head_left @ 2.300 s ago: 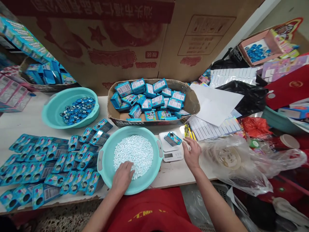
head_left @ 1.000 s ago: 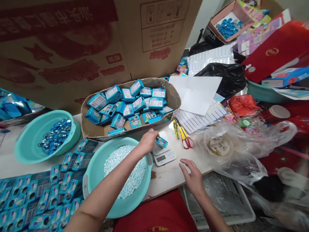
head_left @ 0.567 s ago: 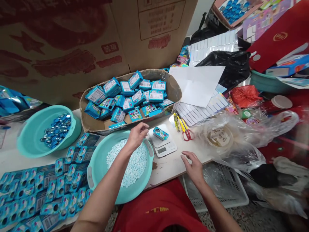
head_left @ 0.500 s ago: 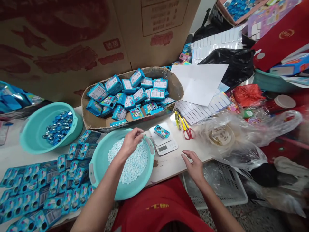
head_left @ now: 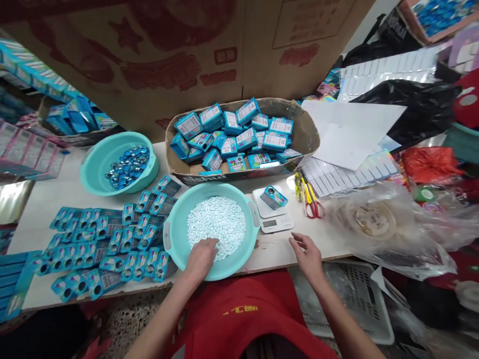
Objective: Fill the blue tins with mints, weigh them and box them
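My left hand (head_left: 202, 258) reaches into the turquoise basin (head_left: 175, 205), its fingertips down at the small pale mint-like candies (head_left: 219, 217). The back of the hand hides most of its fingers, so their grip is unclear. Over the table's front edge, my right hand (head_left: 307, 252) is open and holds nothing, with fingers loosely bent and the thumb apart. Between the basin and some scissors stands a white kitchen scale (head_left: 281, 223). On its plate a small blue box (head_left: 274, 197) with a round window in its face lies tilted.
Rows of blue boxes (head_left: 80, 252) cover the table at left. Behind them stands a second turquoise basin (head_left: 92, 174) of shiny blue-and-silver pieces. A cut-down carton (head_left: 316, 130) holds several blue packs. Scissors (head_left: 312, 207) and clear plastic bags (head_left: 359, 249) lie at right.
My left hand has moved from beside the scale down and back into the candies in the basin. My right hand stays by the table edge. The view has shifted left.
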